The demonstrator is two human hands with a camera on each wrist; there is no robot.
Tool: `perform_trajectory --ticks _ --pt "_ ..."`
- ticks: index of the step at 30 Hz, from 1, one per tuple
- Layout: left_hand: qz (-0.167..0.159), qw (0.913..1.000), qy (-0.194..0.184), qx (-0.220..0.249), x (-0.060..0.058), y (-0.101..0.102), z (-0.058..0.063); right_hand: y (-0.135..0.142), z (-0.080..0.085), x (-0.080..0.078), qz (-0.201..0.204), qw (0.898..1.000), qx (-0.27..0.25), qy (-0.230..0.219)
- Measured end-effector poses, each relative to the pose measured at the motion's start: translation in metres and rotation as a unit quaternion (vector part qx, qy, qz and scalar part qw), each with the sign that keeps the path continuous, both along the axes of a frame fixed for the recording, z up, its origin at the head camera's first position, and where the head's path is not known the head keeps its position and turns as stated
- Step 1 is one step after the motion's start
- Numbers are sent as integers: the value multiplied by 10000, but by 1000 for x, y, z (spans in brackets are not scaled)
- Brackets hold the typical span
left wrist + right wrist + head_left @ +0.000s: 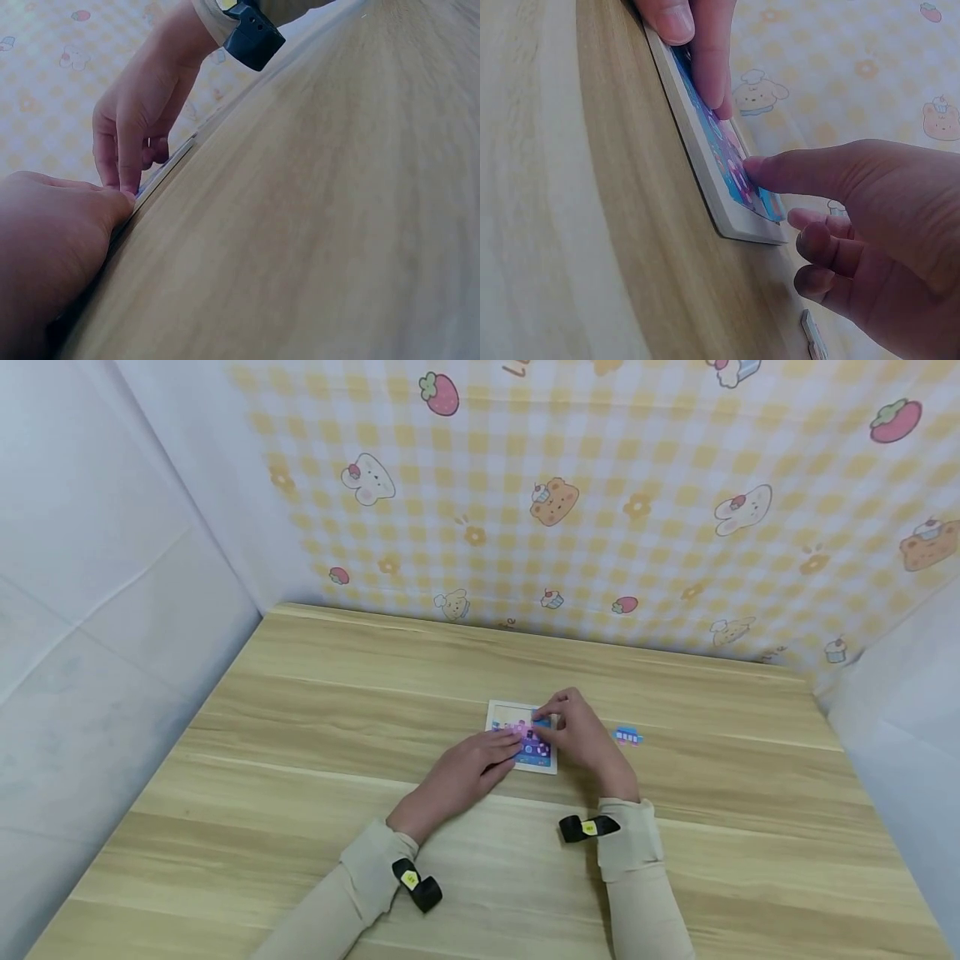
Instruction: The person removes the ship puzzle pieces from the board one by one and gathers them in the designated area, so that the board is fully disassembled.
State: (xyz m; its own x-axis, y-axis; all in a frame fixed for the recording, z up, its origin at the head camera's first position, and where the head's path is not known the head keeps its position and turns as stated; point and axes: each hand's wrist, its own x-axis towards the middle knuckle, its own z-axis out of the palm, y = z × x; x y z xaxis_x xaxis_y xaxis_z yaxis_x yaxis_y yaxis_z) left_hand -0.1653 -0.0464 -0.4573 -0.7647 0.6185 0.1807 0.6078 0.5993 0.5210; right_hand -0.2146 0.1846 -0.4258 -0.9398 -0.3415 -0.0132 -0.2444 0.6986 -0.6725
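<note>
Jigsaw puzzle (534, 749) in blue, purple and pink lies in a shallow white-rimmed tray (512, 704) around the middle of a wood-grain table (300, 735). Toward the tray's far left, a pale patch of bare backing shows beyond the assembled picture. Left hand (474, 770) comes in from the near left; its fingers are nearly straight, close together, and rest on the puzzle's left part without clamping anything. In the right wrist view, its thumb lies at the near rim. Right hand (581, 735) reaches over the tray's right side, thumb and forefinger close to each other and pointing down at the picture. The thumb tip touches the puzzle's surface, but I cannot tell whether a piece is pinched between the two. The other fingers are bent and stand clear of the tray at its right. A loose blue and pink puzzle piece (627, 736) lies on the table to the right of the right hand, apart from the tray. Both forearms wear beige sleeves (633, 847), with a black camera (589, 828) at each wrist. Along the far edge hangs a yellow-and-white checked cloth (510, 460) printed with strawberries, bears and cupcakes.
</note>
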Motion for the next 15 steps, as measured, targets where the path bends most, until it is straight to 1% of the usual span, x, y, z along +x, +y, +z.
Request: perform_trajectory --ticks 6,15 --pt "-5 10000 -28 1 1 0 2 0 -1 -1 -15 10000 -21 87" --pt "13 9999 -103 -29 1 -1 2 5 -2 -2 -408 9984 -372 110"
